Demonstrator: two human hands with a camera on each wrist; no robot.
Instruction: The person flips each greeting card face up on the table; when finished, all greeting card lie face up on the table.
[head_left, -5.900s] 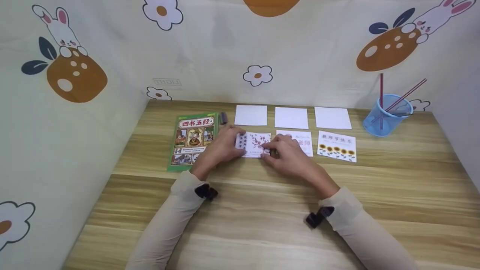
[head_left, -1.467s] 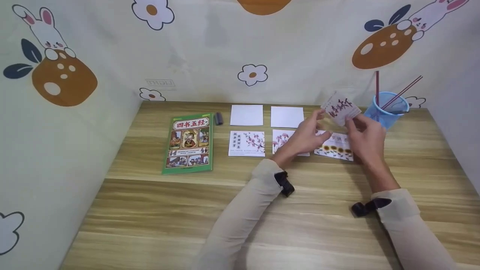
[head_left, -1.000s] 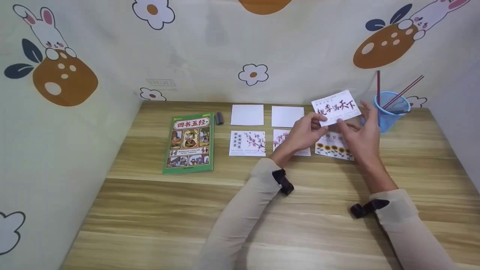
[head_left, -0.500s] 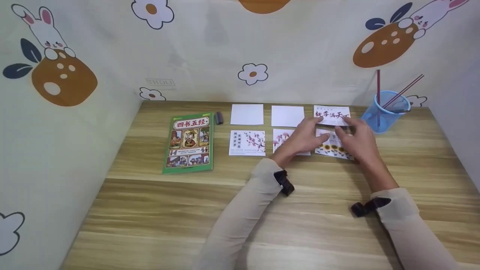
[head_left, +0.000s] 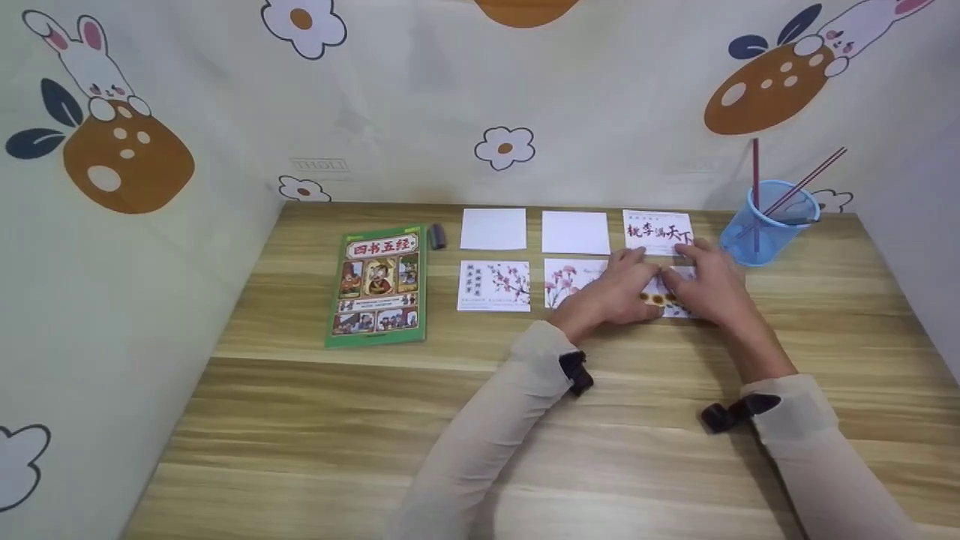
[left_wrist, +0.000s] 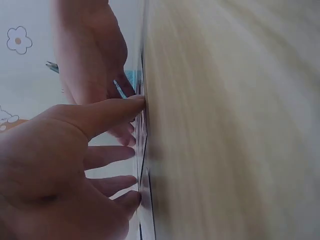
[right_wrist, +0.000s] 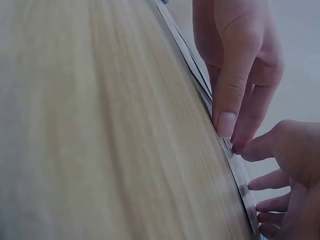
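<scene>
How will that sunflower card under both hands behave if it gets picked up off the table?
The sunflower card lies flat and thin on the wooden table, so it is probably light and hard to lift without catching an edge. The left hand and right hand press fingertips on it, suggesting it may slide. It likely bends slightly but holds its shape.

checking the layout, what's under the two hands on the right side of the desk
A sunflower card lies on the desk beneath the left hand and right hand. Only its lower strip of flowers shows; the rest is covered.
</scene>
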